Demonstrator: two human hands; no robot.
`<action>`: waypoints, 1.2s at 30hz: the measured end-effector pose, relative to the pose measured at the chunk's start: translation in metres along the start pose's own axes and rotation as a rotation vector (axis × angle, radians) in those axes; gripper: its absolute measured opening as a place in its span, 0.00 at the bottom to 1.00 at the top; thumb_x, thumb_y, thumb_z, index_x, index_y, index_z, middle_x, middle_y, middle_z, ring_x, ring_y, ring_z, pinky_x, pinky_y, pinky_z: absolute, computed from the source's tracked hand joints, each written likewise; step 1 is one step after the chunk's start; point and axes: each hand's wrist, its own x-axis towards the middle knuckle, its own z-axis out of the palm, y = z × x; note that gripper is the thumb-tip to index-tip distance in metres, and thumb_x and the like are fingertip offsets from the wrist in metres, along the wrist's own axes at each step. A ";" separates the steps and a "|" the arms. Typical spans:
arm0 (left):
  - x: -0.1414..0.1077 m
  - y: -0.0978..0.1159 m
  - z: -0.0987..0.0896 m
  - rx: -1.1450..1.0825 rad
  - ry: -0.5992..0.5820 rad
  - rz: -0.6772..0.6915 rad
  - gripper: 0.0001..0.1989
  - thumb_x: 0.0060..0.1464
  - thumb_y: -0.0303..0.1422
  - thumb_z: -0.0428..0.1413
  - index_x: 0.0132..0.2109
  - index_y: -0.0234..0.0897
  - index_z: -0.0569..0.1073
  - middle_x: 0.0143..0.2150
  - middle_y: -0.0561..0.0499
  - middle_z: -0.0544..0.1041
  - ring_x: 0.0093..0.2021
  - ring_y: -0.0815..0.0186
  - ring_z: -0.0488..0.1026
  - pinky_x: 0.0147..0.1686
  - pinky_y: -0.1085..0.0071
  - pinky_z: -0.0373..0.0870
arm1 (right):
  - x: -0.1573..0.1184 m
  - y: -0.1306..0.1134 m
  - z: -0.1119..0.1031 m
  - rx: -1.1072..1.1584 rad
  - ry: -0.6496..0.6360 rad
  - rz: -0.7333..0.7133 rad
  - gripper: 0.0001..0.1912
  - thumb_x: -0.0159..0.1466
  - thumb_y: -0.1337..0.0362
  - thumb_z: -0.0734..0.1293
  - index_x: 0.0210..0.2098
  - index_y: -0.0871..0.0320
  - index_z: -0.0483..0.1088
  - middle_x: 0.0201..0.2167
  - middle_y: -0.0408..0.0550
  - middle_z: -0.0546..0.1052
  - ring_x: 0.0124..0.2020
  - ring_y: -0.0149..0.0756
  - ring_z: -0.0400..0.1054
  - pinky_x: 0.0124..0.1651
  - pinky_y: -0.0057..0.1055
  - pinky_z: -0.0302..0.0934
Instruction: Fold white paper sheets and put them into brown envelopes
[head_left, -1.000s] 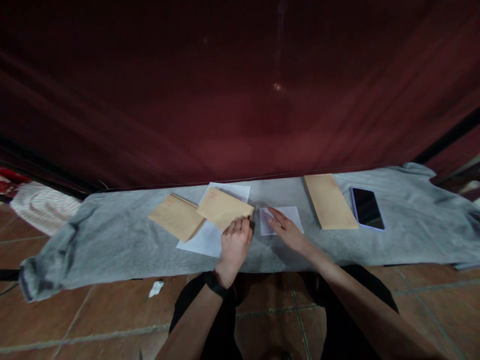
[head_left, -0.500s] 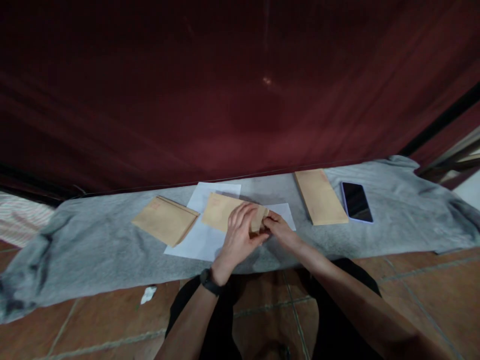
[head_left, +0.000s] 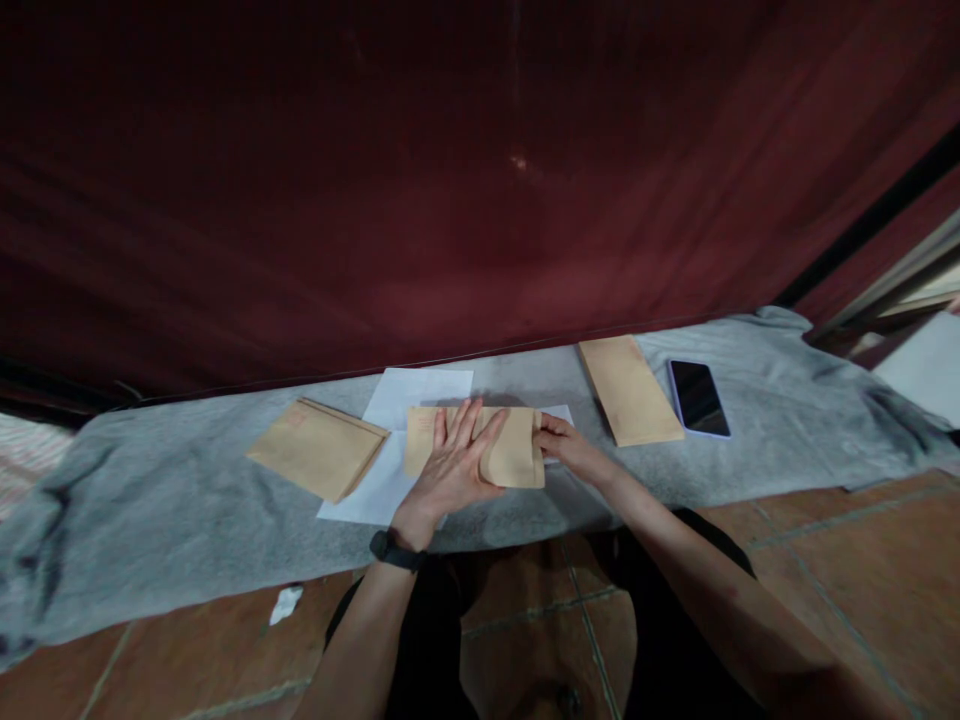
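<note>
A brown paper envelope lies in front of me over white paper sheets, its right part bulging up a little. My left hand rests across the envelope's middle with the fingers spread and stretched out. At the right end, my right hand pinches the envelope's edge, its fingertips partly hidden behind the paper. A small pile of brown envelopes lies left of the sheets, overlapping their edge. Farther right is another stack of brown envelopes.
A phone with a purple edge lies right of the stack. Everything rests on a grey cloth over a long narrow surface. A dark red panel rises behind it. Below, a crumpled white scrap lies on the tiled floor.
My left hand has opened from a curled grip to spread fingers on the envelope. The envelope's right part has unfolded toward me, and my right hand has shifted to its end edge.
</note>
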 end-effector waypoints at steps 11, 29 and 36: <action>0.000 0.009 -0.002 0.041 0.064 0.037 0.58 0.44 0.50 0.68 0.74 0.42 0.48 0.74 0.33 0.50 0.74 0.41 0.47 0.70 0.38 0.37 | 0.000 0.004 -0.009 -0.088 -0.110 0.012 0.21 0.53 0.53 0.76 0.41 0.59 0.78 0.32 0.45 0.81 0.33 0.37 0.73 0.39 0.31 0.65; 0.002 0.009 -0.005 0.070 0.177 -0.008 0.46 0.55 0.39 0.61 0.74 0.39 0.49 0.63 0.37 0.67 0.64 0.45 0.63 0.69 0.43 0.48 | -0.002 -0.010 -0.024 -0.377 0.314 -0.232 0.16 0.57 0.60 0.69 0.45 0.56 0.75 0.36 0.46 0.78 0.37 0.37 0.72 0.41 0.32 0.67; 0.005 0.007 0.000 0.060 0.162 -0.111 0.52 0.52 0.42 0.64 0.75 0.36 0.44 0.61 0.37 0.67 0.59 0.44 0.65 0.64 0.46 0.56 | -0.030 -0.039 -0.030 -0.292 0.241 -0.349 0.13 0.66 0.55 0.64 0.40 0.55 0.76 0.36 0.48 0.79 0.38 0.39 0.73 0.46 0.38 0.67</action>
